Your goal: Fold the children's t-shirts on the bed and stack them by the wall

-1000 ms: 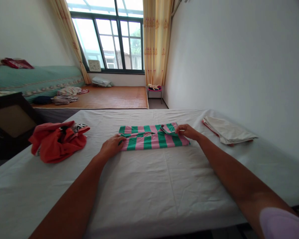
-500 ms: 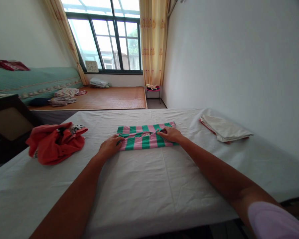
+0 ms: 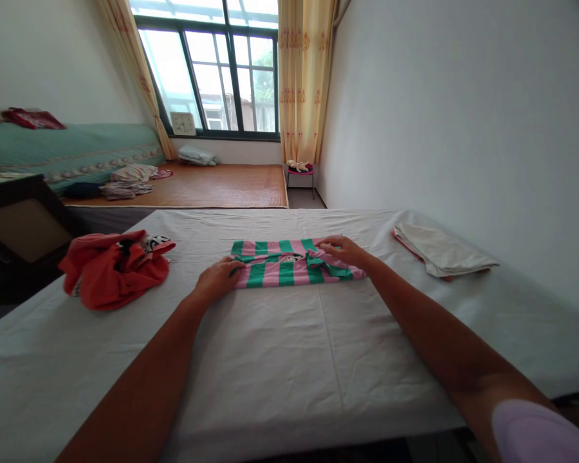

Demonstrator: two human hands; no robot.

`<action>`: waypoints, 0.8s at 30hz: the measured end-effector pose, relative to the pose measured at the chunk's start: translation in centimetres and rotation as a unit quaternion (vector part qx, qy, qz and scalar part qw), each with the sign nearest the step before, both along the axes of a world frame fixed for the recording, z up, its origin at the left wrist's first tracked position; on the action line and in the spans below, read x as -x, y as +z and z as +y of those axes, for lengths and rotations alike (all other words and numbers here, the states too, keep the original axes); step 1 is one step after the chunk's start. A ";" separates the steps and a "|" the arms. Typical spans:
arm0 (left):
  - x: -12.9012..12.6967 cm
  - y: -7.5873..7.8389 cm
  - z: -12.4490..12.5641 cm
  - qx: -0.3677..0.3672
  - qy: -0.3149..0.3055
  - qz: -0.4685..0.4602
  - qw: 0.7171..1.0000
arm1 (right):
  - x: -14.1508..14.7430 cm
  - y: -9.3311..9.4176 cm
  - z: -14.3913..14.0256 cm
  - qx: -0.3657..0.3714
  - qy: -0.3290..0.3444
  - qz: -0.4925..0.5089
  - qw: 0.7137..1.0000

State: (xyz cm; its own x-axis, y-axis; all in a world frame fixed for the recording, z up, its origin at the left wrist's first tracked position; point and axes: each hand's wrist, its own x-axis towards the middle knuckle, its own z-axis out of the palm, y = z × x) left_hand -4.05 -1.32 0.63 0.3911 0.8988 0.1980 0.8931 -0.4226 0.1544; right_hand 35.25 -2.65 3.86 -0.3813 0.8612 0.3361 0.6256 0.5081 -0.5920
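Note:
A pink-and-green striped garment (image 3: 273, 273) lies folded into a long flat strip on the white sheet. A crease runs along its middle, with a small pale patch showing near the centre. At its left end, my left hand (image 3: 218, 278) is closed on the edge, thumb and fingers gripping the fabric. My right hand (image 3: 343, 249) rests over the upper right part, fingers stretched out and apart on the cloth. Below that hand, the garment's right end fans out in loose, uneven layers.
A crumpled red garment (image 3: 113, 273) with black-and-white parts lies to the left. On the right, near the wall, sits a folded off-white cloth (image 3: 446, 251) with a reddish layer beneath. Beyond the white-sheeted surface (image 3: 270, 360) stand a bed with a brown mat (image 3: 226, 183) and a small stool (image 3: 300, 170).
My right hand has shifted slightly right and its fingers have loosened. The garment's right end has spread outward toward the right. My left hand stays at the left end.

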 end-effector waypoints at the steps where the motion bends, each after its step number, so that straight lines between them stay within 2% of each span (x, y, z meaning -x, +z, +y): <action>1: 0.0 0.0 0.0 -0.001 0.001 -0.002 1.000 | -0.1 -0.1 0.0 -0.024 -0.046 0.020 0.998; 3: -0.1 0.1 0.0 -0.001 0.008 -0.006 1.000 | 0.1 -0.8 -0.2 -0.063 -0.071 0.007 0.995; 6: -0.2 0.2 -0.1 0.003 0.015 -0.007 1.000 | 1.0 -2.6 -0.7 -0.087 -0.011 -0.078 0.993; 9: -0.2 0.2 0.0 0.009 0.013 -0.007 1.000 | 1.8 -4.0 -1.3 -0.088 0.000 -0.130 0.988; 11: -0.2 0.2 0.0 0.007 0.024 -0.011 1.000 | 2.0 -4.3 -1.5 -0.100 -0.014 -0.130 0.986; 15: -0.3 -0.2 0.1 -0.029 0.094 -0.034 0.995 | 1.6 -4.6 -1.8 -0.132 -0.041 -0.168 0.976; 19: -0.2 -1.0 0.8 -0.049 0.124 -0.048 0.990 | 1.4 -5.4 -2.0 -0.109 -0.039 -0.238 0.964; 24: 0.5 -2.1 2.0 -0.023 0.200 -0.037 0.979 | 1.2 -5.5 -2.2 -0.075 -0.053 -0.276 0.957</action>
State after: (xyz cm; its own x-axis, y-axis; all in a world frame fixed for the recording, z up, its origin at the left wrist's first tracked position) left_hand -4.57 0.69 -1.49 -0.0065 0.9664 0.2568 0.9756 -0.0503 0.2138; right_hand 34.02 -4.86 -1.66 -0.4502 0.8623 0.2320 0.8742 0.4785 -0.0822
